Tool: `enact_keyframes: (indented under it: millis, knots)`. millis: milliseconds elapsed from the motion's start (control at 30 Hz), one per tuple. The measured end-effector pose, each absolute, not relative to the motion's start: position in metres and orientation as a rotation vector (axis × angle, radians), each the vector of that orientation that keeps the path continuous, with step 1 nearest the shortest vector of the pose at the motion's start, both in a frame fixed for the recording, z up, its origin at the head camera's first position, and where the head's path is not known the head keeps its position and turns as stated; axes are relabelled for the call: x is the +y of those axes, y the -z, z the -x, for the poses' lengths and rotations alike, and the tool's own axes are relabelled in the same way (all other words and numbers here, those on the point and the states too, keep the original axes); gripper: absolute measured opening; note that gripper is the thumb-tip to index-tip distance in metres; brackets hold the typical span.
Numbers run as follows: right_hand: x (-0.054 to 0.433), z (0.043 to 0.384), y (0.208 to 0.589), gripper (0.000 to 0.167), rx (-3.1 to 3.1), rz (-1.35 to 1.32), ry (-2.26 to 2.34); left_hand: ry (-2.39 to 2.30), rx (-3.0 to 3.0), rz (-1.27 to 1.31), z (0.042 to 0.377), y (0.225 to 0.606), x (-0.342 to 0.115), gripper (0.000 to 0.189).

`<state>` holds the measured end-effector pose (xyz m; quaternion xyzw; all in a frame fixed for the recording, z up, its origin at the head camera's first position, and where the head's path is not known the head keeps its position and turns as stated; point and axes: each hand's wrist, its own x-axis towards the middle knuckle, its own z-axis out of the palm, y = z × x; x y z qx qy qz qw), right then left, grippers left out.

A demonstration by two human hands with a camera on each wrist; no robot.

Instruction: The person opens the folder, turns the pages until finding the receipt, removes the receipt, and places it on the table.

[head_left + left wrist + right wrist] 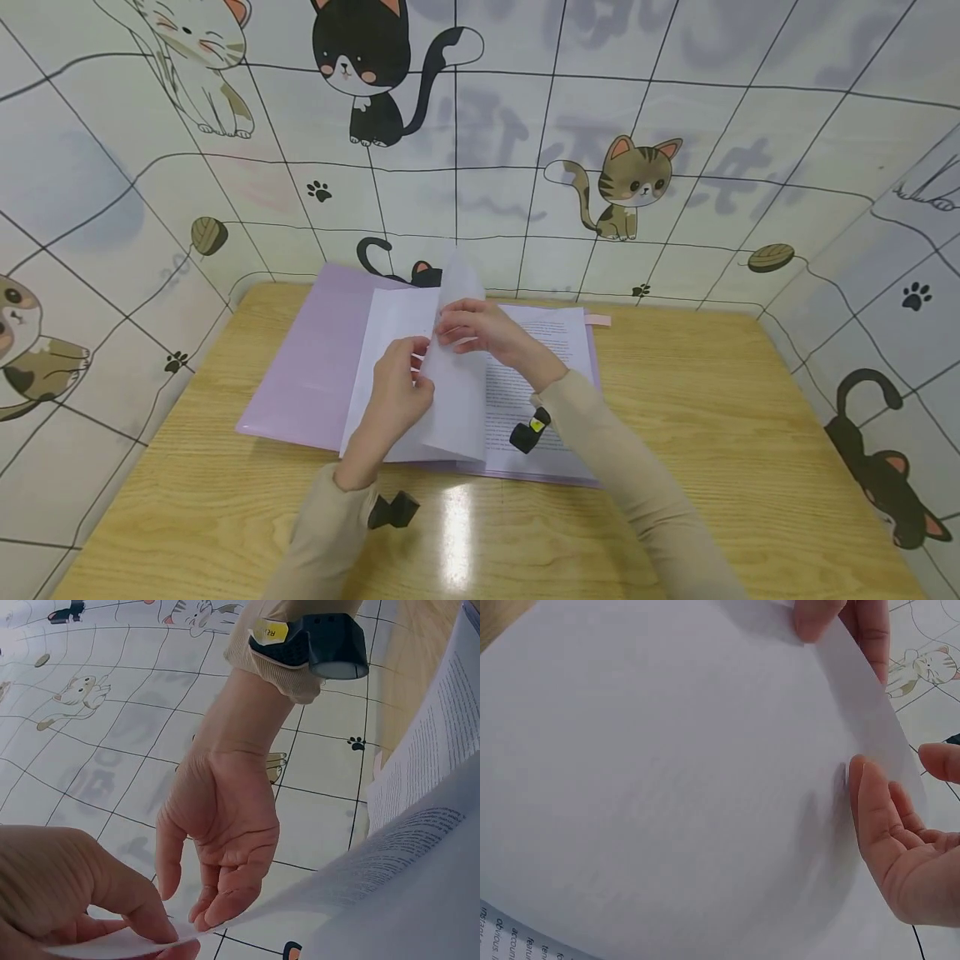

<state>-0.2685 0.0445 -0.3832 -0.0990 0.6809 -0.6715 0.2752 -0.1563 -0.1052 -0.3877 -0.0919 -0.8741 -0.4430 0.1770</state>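
A purple folder (303,375) lies open on the table with printed pages (536,392) in it. Between its two sides a white paper sheet (457,408) stands lifted and curved. My left hand (396,387) pinches the sheet's free edge, thumb on one face and fingers behind, as the left wrist view shows. Higher along that edge is my right hand (483,329); in the right wrist view its loosely bent fingers (877,817) touch the sheet's face while the thumb stays apart. Faint print shows through the sheet (405,862) in the left wrist view.
The wooden table (697,417) extends on both sides of the folder. Behind it rises a white backdrop (510,200) with cat drawings and grid lines. A pink tab (597,320) sticks out at the folder's right edge. Each wrist wears a small black camera (528,432).
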Motion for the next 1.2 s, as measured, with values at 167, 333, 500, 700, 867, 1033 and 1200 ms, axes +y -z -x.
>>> enact_keyframes:
  millis: [167,333,500,700,867,1033,1200]
  knots:
    - [0.045,0.269,0.384,0.024,1.817,0.278,1.793,1.192,-2.464,0.231,0.16,0.393,-0.115,0.045]
    - [0.051,0.27,0.386,0.028,1.833,0.286,1.776,1.104,-2.478,0.222,0.162,0.402,-0.126,0.055]
    - [0.06,0.272,0.39,0.037,1.863,0.299,1.749,1.097,-2.575,0.183,0.161,0.409,-0.136,0.059]
    - [0.073,0.28,0.399,0.04,1.889,0.272,1.734,1.108,-2.683,0.117,0.162,0.418,-0.145,0.05]
    - [0.085,0.287,0.406,0.041,1.904,0.217,1.76,1.058,-2.724,0.074,0.163,0.426,-0.151,0.04]
    - [0.1,0.298,0.415,0.044,1.927,0.155,1.802,1.038,-2.734,0.052,0.164,0.432,-0.156,0.038]
    - [0.116,0.308,0.424,0.046,2.009,0.092,1.811,1.042,-2.764,0.014,0.164,0.436,-0.16,0.036]
